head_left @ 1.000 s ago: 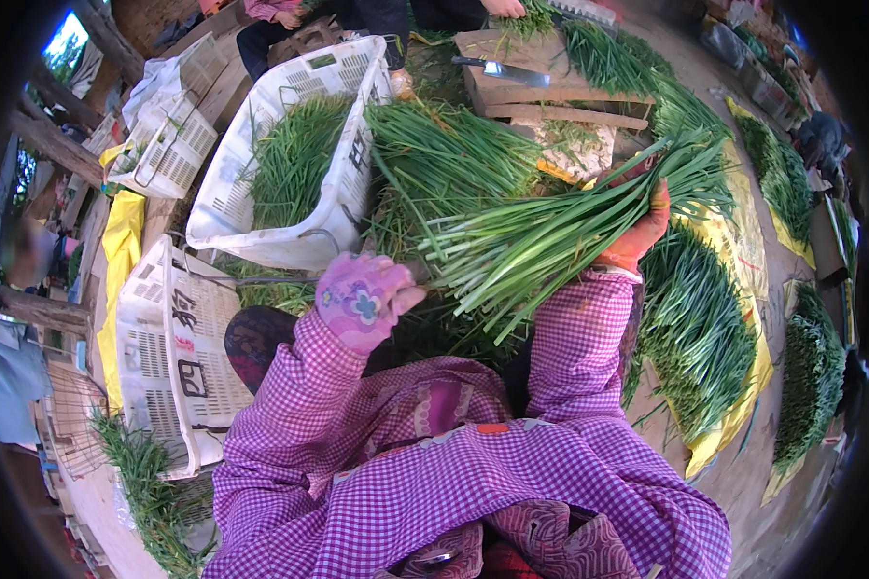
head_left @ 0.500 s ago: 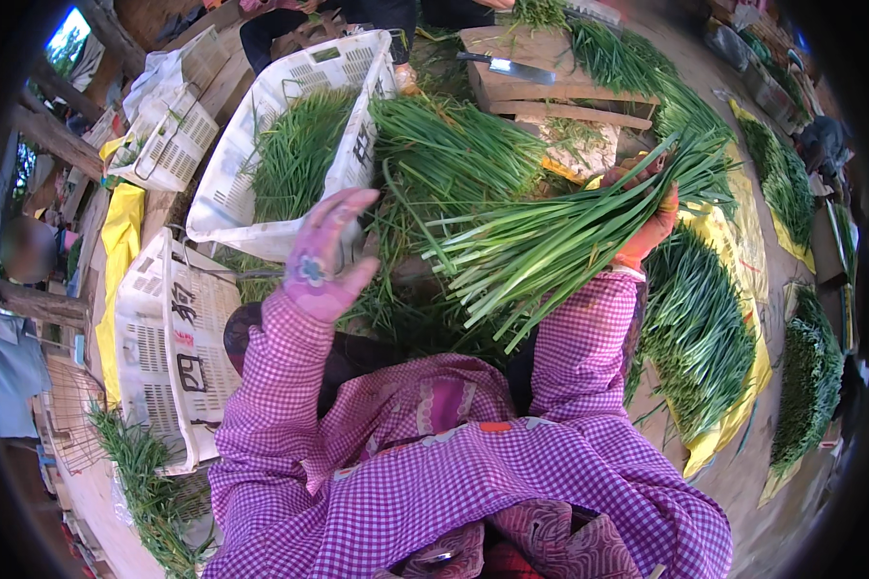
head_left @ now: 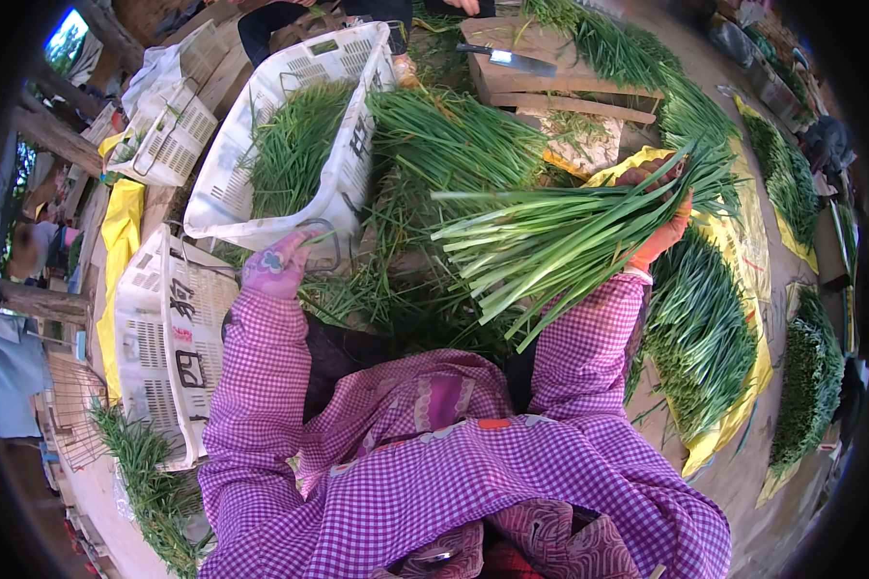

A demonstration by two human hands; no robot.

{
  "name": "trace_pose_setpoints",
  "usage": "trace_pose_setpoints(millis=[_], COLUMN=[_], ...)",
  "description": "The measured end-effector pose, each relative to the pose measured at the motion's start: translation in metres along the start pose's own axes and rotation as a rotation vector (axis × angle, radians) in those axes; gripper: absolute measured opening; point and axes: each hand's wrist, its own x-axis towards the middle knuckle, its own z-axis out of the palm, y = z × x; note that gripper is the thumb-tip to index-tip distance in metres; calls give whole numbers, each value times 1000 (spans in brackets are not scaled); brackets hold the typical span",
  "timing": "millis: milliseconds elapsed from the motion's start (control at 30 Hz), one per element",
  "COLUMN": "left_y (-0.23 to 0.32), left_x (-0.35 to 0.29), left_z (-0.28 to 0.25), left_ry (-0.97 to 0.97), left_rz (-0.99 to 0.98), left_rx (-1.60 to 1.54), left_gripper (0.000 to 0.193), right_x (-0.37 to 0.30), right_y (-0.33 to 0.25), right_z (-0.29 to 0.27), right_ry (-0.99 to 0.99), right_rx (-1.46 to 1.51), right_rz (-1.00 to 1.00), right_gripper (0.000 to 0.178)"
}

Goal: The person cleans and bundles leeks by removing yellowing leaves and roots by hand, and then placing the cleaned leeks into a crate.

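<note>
My right hand, in an orange glove, is closed round a thick bunch of garlic chives. The pale stem ends point left and the dark leaf ends stick out beyond the hand. My left hand, in a pinkish-purple glove, is by the near corner of a white plastic crate. Its fingers are pinched together, with a thin green chive leaf showing at the tips. Loose chives lie inside that crate. Right of it rests a big heap of chives.
A knife lies on a low wooden stand ahead. Another white crate stands by my left forearm. Piled chives lie on yellow sheeting at right. Across from me is another person's hand.
My left hand has moved down and left, and its spread fingers have closed. My right hand, still gripping the bunch, has shifted slightly right.
</note>
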Motion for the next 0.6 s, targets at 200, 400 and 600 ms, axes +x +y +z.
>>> trace_pose_setpoints(millis=[200,400,600], left_y=[105,153,161], left_x=[-7,4,4], left_z=[-6,22,41], left_ry=[181,54,-52], left_rz=[345,692,579], left_rx=[131,-175,-227], left_gripper=[30,18,12], right_x=[2,-1,1], right_y=[13,23,25], right_z=[0,15,11], right_ry=[-111,-182,-218], right_rx=[-12,-20,-49], right_rz=[89,99,131], right_gripper=[24,31,29])
